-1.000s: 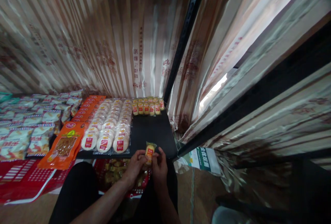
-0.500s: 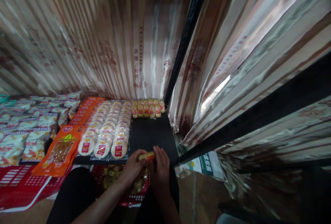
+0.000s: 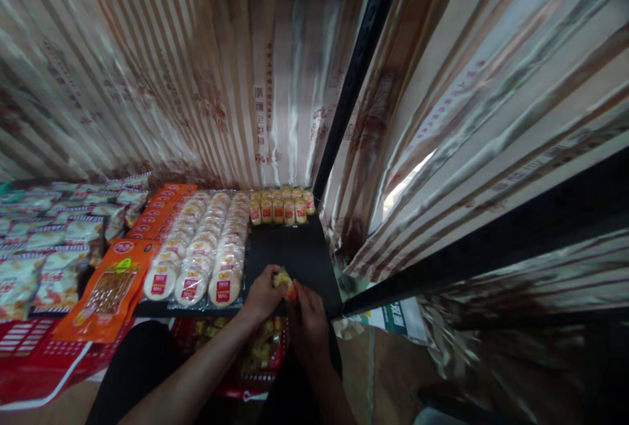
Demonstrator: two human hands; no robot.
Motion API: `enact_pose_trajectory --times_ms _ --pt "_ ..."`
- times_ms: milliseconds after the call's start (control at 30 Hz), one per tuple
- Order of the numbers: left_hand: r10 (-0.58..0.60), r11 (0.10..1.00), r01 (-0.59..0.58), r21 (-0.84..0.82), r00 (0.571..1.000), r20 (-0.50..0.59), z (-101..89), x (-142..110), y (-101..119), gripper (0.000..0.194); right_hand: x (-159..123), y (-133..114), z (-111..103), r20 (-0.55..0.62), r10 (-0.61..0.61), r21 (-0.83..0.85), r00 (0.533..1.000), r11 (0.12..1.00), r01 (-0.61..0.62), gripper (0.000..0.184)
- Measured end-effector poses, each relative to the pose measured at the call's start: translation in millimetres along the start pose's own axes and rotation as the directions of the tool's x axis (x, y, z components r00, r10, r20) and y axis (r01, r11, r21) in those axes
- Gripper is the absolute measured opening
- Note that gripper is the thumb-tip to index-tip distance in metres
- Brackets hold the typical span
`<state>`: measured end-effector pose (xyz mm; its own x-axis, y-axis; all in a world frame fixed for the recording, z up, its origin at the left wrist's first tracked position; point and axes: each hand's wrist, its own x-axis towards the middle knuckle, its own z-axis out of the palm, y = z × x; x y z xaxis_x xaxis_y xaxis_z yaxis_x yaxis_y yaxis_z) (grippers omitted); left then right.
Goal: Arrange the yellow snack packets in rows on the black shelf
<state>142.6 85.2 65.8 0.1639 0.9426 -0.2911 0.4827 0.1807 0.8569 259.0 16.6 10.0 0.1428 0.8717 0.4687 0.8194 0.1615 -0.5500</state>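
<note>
Between my two hands, over the front edge of the black shelf (image 3: 289, 251), is a small wrapped snack cake (image 3: 284, 279) in clear film with a red and yellow label. My left hand (image 3: 265, 293) pinches it from the left, and my right hand (image 3: 308, 317) has its fingers closed on the right end. Similar wrapped cakes (image 3: 278, 211) stand in rows at the back right of the shelf. Under my forearms, a red basket (image 3: 255, 386) holds more of the yellowish packets (image 3: 260, 350), partly hidden.
Left of the bare shelf area lie rows of round white crackers (image 3: 225, 287), orange snack packs (image 3: 105, 291) and white snack bags (image 3: 61, 274). A black upright post (image 3: 344, 110) rises at the back corner. Curtains hang behind and to the right. Another red basket (image 3: 44, 363) stands lower left.
The snack cake has turned in my fingers, its label first facing me, then sideways, now tilted. My left hand has moved slightly up and forward. Both hands have kept hold of it.
</note>
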Motion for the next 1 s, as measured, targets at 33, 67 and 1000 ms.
enact_pose_trajectory --times_ms 33,67,1000 --pt "0.006 1.000 -0.006 -0.005 1.000 -0.004 2.8 3 1 0.025 1 1 1 -0.020 0.004 -0.012 1.000 1.000 -0.004 0.038" --pt "0.013 1.000 -0.013 -0.007 1.000 -0.009 5.9 5 1 0.023 1 3 2 -0.039 0.007 -0.022 0.999 1.000 -0.008 0.038" --pt "0.084 0.973 -0.089 -0.213 0.996 -0.035 53.3 67 30 0.026 75 38 26 -0.240 0.283 0.011 0.929 0.957 -0.289 0.039"
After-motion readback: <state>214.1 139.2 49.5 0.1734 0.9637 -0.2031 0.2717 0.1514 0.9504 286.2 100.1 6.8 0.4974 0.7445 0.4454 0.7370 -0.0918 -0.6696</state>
